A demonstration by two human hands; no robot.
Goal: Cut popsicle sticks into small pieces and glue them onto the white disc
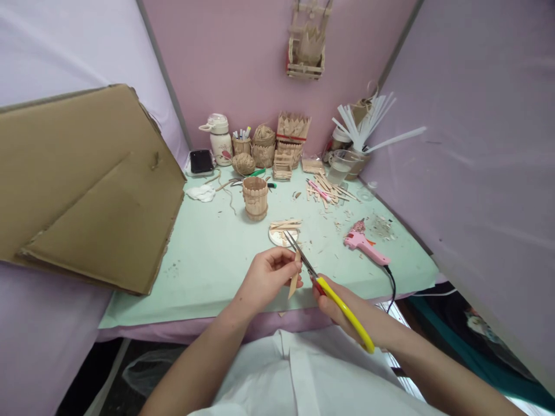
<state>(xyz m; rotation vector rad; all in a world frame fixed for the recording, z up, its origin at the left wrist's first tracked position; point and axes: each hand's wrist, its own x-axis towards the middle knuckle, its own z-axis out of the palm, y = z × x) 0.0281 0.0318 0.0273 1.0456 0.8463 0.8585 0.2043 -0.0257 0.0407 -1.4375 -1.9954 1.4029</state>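
Near the table's front edge, my left hand [269, 274] pinches a wooden craft stick [293, 283] that points down towards me. In my right hand [336, 303] is a pair of scissors [344, 312] with yellow and red handles. Its metal blades lie across the top of the stick, close to my left fingertips. Just beyond the blades, a small round white dish [277, 236] carries several craft sticks [286, 224]. Behind it stands a round cup made of upright sticks [255, 199]. Part of my right fingers is hidden by the handles.
A pink glue gun [367, 247] with a black cord lies at the right. Loose sticks [332, 190] and a pink pen spread behind it. Cardboard [99, 196] leans at the left. Along the back stand a bottle [220, 141], twine [243, 164] and a plastic cup [341, 167].
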